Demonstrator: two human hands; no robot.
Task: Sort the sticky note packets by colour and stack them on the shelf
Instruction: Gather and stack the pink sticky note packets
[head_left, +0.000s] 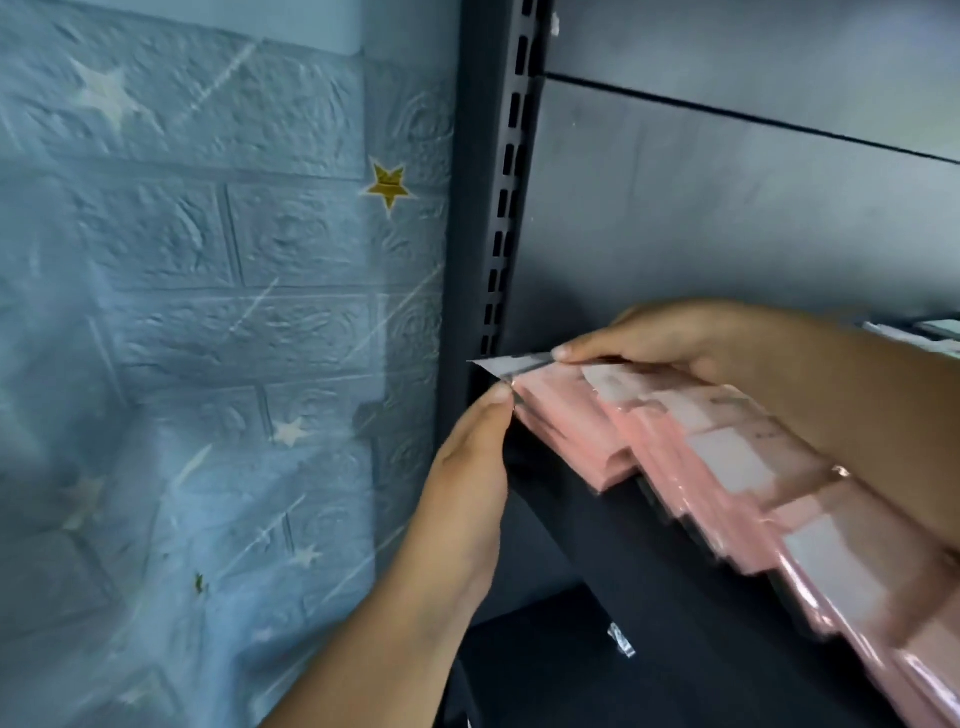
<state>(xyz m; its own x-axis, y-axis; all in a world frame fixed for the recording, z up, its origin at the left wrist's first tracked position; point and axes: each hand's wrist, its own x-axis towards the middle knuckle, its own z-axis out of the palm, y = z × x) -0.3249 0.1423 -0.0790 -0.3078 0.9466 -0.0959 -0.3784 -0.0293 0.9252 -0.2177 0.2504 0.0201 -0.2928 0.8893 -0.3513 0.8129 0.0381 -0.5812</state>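
At nine o'clock a blue brick-pattern wall (208, 312) fills the left half, with a gold star (389, 184) on it toward eleven. Right of it stands the dark slotted upright (506, 197) of the shelf (649, 561). The left hand (467, 483) rises from six o'clock, its fingers (496, 397) bunched narrow and pinching the near corner of the leftmost packet (566, 431). At three o'clock the right hand (691, 338) reaches in, its fingers (563, 353) narrow too, pinching a clear wrapper flap (509, 365) at the top of that same packet. Pink packets (727, 467) lie in an overlapping row along the shelf from centre toward four o'clock, blurred at the far right. A small clear scrap (622, 640) lies on the lower shelf (571, 665) at five o'clock.
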